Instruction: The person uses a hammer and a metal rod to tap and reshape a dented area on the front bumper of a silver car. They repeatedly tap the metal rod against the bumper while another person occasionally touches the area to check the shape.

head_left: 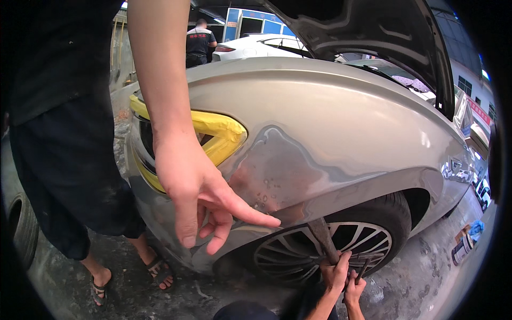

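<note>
My left hand (333, 273) is closed around a worn metal bar (322, 240). The bar slants up across the wheel (368, 240) to the fender's wheel-arch edge, where its far end is out of sight. Close beside it, my right hand (353, 290) is wrapped around a thin dark rod (363, 269); the rest of the rod is hidden. Above, the beige car fender (341, 128) has a bare, sanded grey patch (282, 165) with small marks low down. A co-worker's hand (197, 186) reaches from above, one finger extended at the patch's lower edge.
Yellow tape (229, 136) borders the headlight. The hood (373, 26) stands raised. The co-worker stands at left in dark clothes (64, 160) and sandals, near a loose tyre (21, 229). Another person (200, 42) and a white car (256, 47) are behind. A bucket (462, 250) sits at right.
</note>
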A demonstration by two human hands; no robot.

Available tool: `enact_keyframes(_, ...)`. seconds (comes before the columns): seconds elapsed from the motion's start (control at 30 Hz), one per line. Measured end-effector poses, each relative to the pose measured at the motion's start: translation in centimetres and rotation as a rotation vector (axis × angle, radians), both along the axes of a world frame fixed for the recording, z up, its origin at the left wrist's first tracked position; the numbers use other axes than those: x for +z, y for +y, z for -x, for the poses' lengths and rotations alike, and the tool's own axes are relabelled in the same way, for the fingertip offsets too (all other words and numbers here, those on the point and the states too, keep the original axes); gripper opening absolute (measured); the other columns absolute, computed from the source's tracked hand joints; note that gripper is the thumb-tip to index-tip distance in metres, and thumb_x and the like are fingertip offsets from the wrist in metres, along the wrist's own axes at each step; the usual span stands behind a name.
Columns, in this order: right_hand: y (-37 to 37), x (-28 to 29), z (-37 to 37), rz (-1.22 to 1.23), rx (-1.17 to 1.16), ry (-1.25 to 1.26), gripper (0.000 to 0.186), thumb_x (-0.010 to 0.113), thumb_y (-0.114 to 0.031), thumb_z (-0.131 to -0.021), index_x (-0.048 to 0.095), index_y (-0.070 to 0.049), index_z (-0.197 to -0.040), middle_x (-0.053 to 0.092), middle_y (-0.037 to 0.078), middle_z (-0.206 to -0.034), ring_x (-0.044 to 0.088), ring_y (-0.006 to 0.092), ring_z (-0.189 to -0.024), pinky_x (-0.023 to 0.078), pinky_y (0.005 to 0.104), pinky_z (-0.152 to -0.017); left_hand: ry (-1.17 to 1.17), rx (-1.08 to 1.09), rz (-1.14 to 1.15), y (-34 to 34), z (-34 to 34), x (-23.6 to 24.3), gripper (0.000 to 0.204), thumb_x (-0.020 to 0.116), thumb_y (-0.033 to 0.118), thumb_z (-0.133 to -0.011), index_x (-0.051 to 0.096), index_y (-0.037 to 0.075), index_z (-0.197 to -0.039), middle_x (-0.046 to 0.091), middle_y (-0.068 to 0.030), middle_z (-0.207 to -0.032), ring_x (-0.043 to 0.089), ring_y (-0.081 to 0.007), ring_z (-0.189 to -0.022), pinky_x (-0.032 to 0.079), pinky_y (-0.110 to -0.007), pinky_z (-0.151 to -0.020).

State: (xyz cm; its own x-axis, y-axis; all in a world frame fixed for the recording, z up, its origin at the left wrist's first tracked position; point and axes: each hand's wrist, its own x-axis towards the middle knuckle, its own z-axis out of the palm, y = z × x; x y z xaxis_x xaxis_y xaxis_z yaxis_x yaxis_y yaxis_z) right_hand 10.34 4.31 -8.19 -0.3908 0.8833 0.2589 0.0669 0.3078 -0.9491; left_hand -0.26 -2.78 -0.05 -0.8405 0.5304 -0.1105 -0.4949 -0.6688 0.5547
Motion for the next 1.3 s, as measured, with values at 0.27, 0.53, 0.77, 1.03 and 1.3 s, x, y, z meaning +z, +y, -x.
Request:
enact_keyframes(0.27,2.5,-3.2,-1.1,0.017,-0.015,-0.119,0.042,0.057,-0.024,-0.103,0.049,0.002,-0.07,0.043,-0.003,-0.063,0.038,0.0084,-0.064,0.033,0.0317,-0.055,0.335,0.379,0.228,-2.6,-0.7,2.4,0.028,0.069,0.017,-0.096,0.065,-0.005,-0.111,0.07,-0.0097,-0.111,0.065,-0.0153,-0.101,0.048,-0.028,-0.089)
enact_keyframes(0.53,2.1,-2.5,-1.2,-0.047,0.059,-0.084,0.043,0.057,-0.023,-0.103,0.049,0.0,-0.067,0.042,-0.003,-0.06,0.037,0.0085,-0.061,0.03,0.0316,-0.053,1.75,0.789,0.61,-15.7,6.5,18.0,0.077,0.045,0.043,-0.103,0.026,-0.013,-0.15,0.022,-0.0406,-0.154,0.02,-0.0549,-0.146,0.014,-0.06,-0.118)
enact_keyframes(0.77,2.6,-3.0,-1.4,0.061,0.03,-0.164,0.043,0.058,-0.025,-0.103,0.052,0.001,-0.069,0.046,-0.004,-0.063,0.04,0.0077,-0.063,0.032,0.0303,-0.054,2.041,1.034,1.119,-13.7,14.7,25.2,0.087,0.04,0.061,-0.098,0.029,-0.007,-0.152,0.03,-0.0263,-0.158,0.028,-0.0386,-0.148,0.024,-0.051,-0.12)
enact_keyframes(1.03,2.0,-2.5,-1.2,0.023,0.029,-0.059,0.041,0.058,-0.025,-0.103,0.054,-0.002,-0.069,0.052,-0.002,-0.06,0.047,0.0073,-0.051,0.036,0.0271,-0.047,2.034,1.02,1.106,-18.6,17.2,20.0,0.093,0.039,0.071,-0.094,0.04,-0.005,-0.148,0.04,-0.0247,-0.152,0.04,-0.0396,-0.141,0.034,-0.049,-0.115)
enact_keyframes(1.3,2.5,-3.6,-1.5,0.014,-0.001,-0.035,0.044,0.057,-0.025,-0.103,0.051,-0.004,-0.065,0.049,-0.001,-0.055,0.047,0.0091,-0.045,0.035,0.0279,-0.041,2.029,0.925,1.212,-23.4,17.3,14.5,0.097,0.04,0.072,-0.093,0.032,-0.006,-0.151,0.037,-0.0285,-0.153,0.034,-0.0454,-0.144,0.029,-0.054,-0.116)
